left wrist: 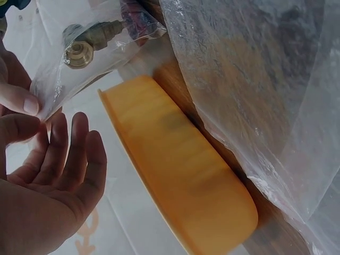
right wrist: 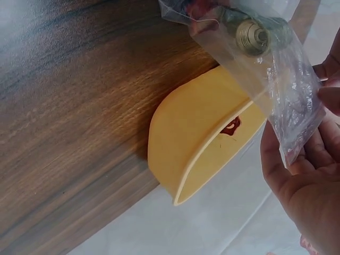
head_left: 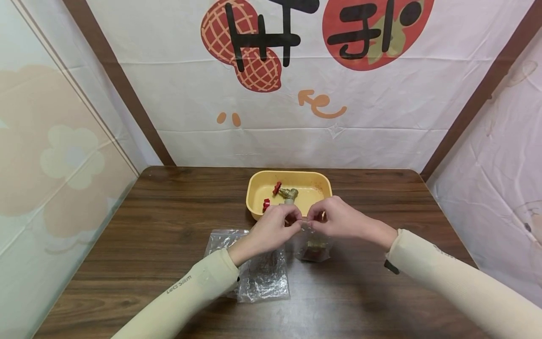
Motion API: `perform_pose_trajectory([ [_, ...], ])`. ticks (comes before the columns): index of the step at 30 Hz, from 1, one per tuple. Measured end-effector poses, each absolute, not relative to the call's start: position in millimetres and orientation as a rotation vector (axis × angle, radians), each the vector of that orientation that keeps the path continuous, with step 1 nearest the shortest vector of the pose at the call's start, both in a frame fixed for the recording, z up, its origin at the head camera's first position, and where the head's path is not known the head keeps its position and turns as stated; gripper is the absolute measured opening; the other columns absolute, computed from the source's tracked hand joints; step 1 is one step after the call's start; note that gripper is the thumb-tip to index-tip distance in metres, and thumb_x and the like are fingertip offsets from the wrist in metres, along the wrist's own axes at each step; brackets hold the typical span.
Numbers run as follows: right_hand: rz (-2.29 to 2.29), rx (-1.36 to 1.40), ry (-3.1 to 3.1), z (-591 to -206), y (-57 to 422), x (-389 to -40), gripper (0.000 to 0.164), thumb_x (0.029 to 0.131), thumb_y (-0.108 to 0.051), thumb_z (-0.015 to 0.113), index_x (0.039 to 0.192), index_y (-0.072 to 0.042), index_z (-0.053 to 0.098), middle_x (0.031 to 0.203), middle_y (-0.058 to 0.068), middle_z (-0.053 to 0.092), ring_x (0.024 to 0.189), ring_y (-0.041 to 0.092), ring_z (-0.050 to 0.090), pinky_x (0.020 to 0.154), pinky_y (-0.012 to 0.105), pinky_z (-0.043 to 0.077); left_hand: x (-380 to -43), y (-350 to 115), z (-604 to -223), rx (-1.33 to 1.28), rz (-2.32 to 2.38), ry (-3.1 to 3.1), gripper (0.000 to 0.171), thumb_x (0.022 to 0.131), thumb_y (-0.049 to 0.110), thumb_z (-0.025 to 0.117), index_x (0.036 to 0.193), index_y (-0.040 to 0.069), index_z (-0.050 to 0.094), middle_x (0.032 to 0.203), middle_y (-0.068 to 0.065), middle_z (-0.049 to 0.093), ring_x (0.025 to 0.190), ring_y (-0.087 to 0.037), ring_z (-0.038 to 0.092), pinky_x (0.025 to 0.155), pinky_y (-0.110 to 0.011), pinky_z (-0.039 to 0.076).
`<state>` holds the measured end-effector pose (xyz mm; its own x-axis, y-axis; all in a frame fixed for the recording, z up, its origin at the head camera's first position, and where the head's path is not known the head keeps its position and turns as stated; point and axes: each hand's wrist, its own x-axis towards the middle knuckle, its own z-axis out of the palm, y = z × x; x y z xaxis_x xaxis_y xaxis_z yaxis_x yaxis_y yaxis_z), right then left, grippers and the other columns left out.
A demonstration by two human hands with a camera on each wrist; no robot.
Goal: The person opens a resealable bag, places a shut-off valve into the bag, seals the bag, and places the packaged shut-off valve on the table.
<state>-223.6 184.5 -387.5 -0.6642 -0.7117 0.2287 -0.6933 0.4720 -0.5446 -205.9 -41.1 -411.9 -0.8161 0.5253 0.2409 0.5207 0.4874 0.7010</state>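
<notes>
My left hand [head_left: 268, 228] and right hand [head_left: 336, 219] pinch the top edge of a small clear plastic bag [head_left: 315, 252] between thumbs and forefingers. The bag hangs down in front of a yellow tray. Inside it lies a brass valve [left wrist: 82, 53] with a red handle [left wrist: 136, 21], its threaded end [right wrist: 254, 37] showing in the right wrist view. The left hand's other fingers [left wrist: 79, 154] are loosely bent, away from the plastic. Below the left wrist, a larger clear bag [head_left: 264, 278] lies flat on the table, partly covered by that hand and sleeve.
The yellow tray [head_left: 256, 195] stands at the back of the dark wooden table [head_left: 169, 235]. In it are a brass valve [head_left: 290, 193] with a red handwheel [head_left: 277, 188] and another red handwheel [head_left: 266, 204]. A printed white cloth [head_left: 381, 108] hangs behind the table.
</notes>
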Motion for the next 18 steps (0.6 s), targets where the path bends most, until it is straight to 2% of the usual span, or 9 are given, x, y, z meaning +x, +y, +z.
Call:
perform_pose_trajectory([
  [10, -1.005, -1.232, 2.665, -390.7, 188.4, -222.2, 0.010, 0.090, -0.003, 0.079, 0.086, -0.012, 0.077, 0.074, -0.013, 0.066, 0.065, 0.005, 0.058, 0.059, 0.023, 0.050, -205.8, -41.1, -412.8, 0.932, 1.283, 2.685, 0.008, 0.093, 0.006, 0.072, 0.094, 0.013, 0.071, 0.086, 0.007, 0.068, 0.079, -0.009, 0.063, 0.073, -0.028, 0.055],
  [18, -1.014, -1.202, 2.652, -389.5, 189.6, -220.2, 0.012, 0.091, -0.002, 0.078, 0.084, -0.012, 0.076, 0.070, -0.013, 0.062, 0.058, 0.007, 0.053, 0.053, 0.024, 0.044, -205.6, -42.6, -413.0, 0.973, 1.311, 2.668, 0.005, 0.093, 0.004, 0.071, 0.096, 0.009, 0.072, 0.087, 0.005, 0.068, 0.078, -0.010, 0.063, 0.072, -0.027, 0.056],
])
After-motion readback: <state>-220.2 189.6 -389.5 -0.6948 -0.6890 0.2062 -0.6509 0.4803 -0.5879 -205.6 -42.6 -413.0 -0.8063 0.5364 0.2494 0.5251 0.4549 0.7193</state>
